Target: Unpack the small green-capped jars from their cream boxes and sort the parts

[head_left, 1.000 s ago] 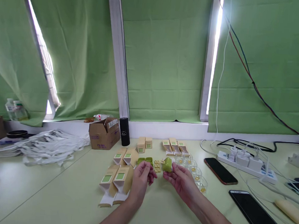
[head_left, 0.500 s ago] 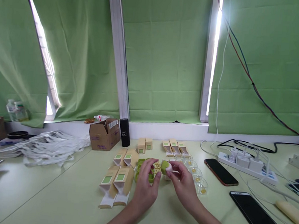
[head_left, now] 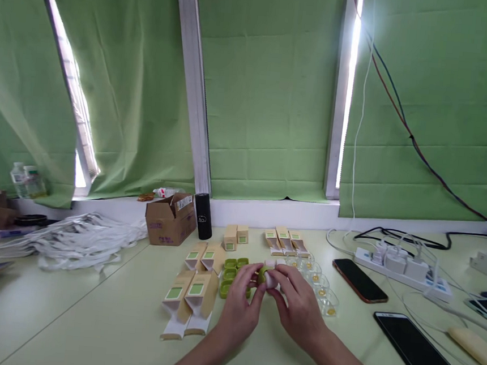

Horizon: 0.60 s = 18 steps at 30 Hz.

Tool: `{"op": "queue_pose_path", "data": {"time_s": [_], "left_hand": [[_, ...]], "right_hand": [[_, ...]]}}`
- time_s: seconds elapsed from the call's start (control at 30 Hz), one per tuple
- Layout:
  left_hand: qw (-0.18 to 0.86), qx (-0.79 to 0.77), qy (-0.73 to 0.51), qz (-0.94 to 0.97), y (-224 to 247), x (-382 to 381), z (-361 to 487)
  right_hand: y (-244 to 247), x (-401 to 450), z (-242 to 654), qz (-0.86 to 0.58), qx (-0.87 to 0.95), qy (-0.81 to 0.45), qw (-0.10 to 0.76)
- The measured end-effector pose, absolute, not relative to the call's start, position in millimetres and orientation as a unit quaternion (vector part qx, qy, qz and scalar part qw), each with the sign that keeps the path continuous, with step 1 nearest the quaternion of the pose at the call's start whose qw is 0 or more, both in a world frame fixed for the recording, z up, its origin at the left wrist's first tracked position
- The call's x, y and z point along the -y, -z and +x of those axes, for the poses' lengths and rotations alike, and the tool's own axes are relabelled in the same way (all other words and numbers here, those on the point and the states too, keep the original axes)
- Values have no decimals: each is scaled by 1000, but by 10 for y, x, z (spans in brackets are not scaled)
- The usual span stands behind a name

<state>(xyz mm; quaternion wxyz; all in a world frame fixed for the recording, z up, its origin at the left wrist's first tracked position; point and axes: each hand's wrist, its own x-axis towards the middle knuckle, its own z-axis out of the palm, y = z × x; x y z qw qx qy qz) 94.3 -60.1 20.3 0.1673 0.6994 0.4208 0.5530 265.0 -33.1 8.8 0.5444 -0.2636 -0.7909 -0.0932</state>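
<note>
Between my two hands is a small green and white item (head_left: 266, 276), its shape partly hidden by fingers. My left hand (head_left: 241, 301) is closed around its left side, and my right hand (head_left: 299, 301) pinches it from the right. Several green square containers (head_left: 229, 273) lie just left of and behind my left hand. Clear plastic pieces with yellow centres (head_left: 321, 293) form a curved row right of my right hand. Open cream boxes with green labels (head_left: 202, 292) lie to the left, some with flaps spread towards me. White pieces show partly behind my fingers.
Small boxes (head_left: 230, 238) and open boxes (head_left: 283, 241) stand at the back. A cardboard box (head_left: 169, 221), a black cylinder (head_left: 203, 216) and white bags (head_left: 80, 241) are further left. On the right are a phone (head_left: 359, 280), a tablet (head_left: 428, 358) and a power strip (head_left: 406, 273).
My hands have come closer together around the green and white item, and it has turned. More green containers show behind my left hand. At the far left edge, the brown object has shifted.
</note>
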Motion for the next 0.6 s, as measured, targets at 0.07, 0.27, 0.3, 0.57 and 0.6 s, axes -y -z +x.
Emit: {"op": "queue_pose_path", "data": {"time_s": [0.07, 0.27, 0.3, 0.57, 0.6], "left_hand": [[182, -418, -554, 697, -192, 598, 947], [223, -405, -556, 691, -200, 619, 965], [226, -404, -557, 689, -202, 621, 966], [202, -394, -553, 706, -204, 635, 953], [201, -395, -553, 706, -208, 637, 952]], "right_hand": [[-103, 329, 2658, -260, 798, 101, 535], [-120, 335, 2687, -249, 822, 89, 505], [-121, 336, 2692, -251, 825, 87, 499], [-128, 329, 2703, -271, 827, 122, 478], [-128, 329, 2703, -273, 827, 126, 476]]}}
